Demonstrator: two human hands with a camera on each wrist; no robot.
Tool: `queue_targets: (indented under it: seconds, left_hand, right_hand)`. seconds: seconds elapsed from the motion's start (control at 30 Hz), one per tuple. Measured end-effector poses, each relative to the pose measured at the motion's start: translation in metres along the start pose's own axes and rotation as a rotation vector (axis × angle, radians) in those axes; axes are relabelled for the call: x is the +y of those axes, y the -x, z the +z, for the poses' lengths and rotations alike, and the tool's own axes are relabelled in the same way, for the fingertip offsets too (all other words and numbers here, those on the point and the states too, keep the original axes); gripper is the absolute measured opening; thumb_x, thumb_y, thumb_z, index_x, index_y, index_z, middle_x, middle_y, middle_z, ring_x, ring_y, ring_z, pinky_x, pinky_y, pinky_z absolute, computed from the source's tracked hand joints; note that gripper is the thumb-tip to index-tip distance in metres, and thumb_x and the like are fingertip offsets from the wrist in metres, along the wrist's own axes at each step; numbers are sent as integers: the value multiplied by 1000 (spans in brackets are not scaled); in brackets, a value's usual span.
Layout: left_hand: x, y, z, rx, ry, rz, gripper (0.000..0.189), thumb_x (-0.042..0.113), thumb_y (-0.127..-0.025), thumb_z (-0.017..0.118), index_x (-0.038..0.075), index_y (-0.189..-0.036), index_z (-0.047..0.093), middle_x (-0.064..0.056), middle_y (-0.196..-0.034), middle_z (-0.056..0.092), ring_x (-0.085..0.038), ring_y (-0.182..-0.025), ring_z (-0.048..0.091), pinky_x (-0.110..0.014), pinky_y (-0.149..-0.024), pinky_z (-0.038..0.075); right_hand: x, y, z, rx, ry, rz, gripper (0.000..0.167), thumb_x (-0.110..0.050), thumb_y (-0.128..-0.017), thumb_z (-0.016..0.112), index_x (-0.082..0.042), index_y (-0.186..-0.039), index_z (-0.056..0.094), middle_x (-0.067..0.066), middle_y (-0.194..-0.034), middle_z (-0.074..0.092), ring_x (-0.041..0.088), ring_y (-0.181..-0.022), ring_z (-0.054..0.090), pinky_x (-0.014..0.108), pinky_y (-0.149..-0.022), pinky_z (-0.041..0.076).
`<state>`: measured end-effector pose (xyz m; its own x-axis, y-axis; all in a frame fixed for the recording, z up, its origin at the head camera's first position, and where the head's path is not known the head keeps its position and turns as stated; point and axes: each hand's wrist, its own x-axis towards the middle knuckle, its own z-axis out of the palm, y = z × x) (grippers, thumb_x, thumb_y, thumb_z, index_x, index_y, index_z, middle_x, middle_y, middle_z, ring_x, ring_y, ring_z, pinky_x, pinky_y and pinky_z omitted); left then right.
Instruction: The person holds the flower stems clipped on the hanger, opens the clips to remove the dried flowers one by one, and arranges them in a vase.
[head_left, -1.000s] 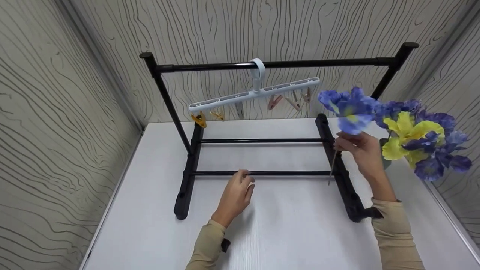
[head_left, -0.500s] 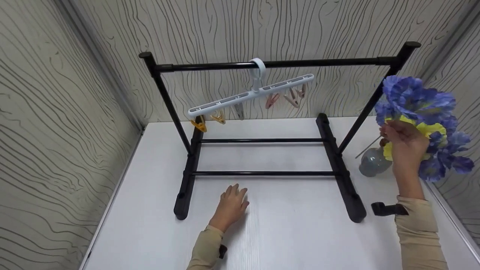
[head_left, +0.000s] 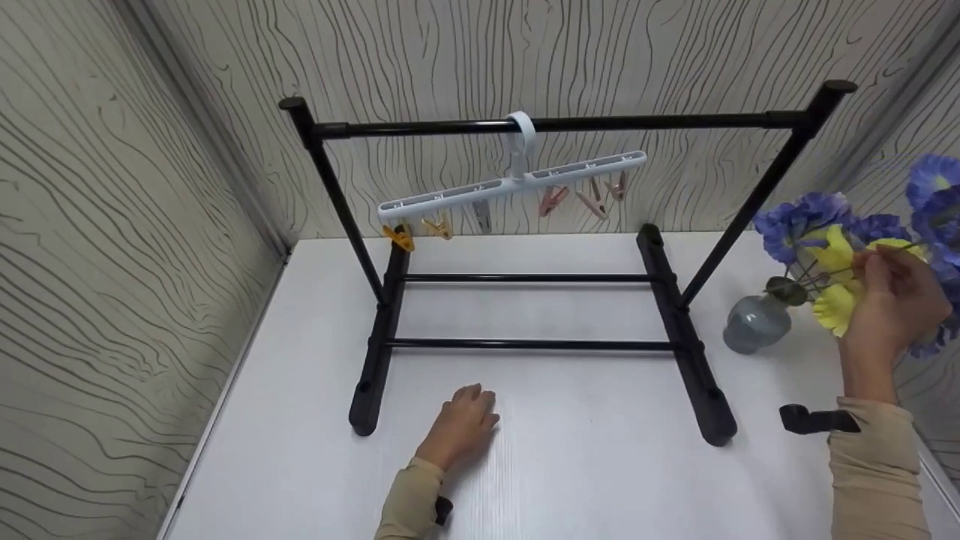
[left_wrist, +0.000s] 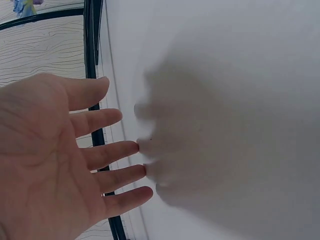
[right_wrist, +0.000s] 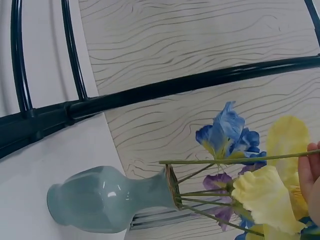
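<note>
My right hand (head_left: 896, 307) pinches the thin green stem (right_wrist: 225, 161) of a blue iris that looks artificial. Its bloom (head_left: 937, 210) is at the right edge of the head view, partly cut off. In the right wrist view the stem's lower end lies right at the rim of a pale blue-green vase (right_wrist: 102, 199). Other stems stand in that vase, bearing yellow blooms (right_wrist: 265, 195) and blue and purple ones. My left hand (head_left: 459, 424) is low over the white table, palm down. Its fingers (left_wrist: 117, 177) are extended and hold nothing.
A black rack (head_left: 525, 345) stands across the table, left of the vase. From its top bar hangs a light blue hanger (head_left: 450, 199) with several small clothespins (head_left: 553, 201). Patterned walls (head_left: 112, 285) close in the back and sides.
My right hand has carried the iris rightward from beside the rack's right foot to the vase. My left hand has drawn back from the rack's front bar toward me. The hanger swings slightly.
</note>
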<state>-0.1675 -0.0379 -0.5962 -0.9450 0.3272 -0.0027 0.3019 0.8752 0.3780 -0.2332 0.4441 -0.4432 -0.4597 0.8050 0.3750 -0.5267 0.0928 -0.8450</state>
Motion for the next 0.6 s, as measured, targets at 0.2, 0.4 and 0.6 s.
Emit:
queue_targets:
  seconds: [0.2,0.4,0.6]
  left_hand:
    - [-2,3,2,9,22,10,27,22,-103,64,3,-121,68,-24,-138,59,-40,-131,54,-57,-97,52]
    - [-2,6,2,31,7,41,24,22,-103,65,2,-117,69,-24,-138,58,-42,-130,54,-58,-95,53]
    - [0,8,3,10,19,32,26,22,-103,63,2,-120,68,-25,-141,56,-44,-134,51,-59,-99,50]
  right_hand:
    - [-10,5,1,73,-67,8,12,3,-98,66,5,-104,76,13,-101,73,22,-92,64,27,-96,53]
    - [4,1,-2,56,24,-39,13,0,-96,70,5,-106,76,7,-97,74,17,-89,67,24,-92,54]
    - [27,3,-5,62,-264,166,14,13,-86,76,13,-99,72,13,-87,71,22,-80,68,25,-84,57]
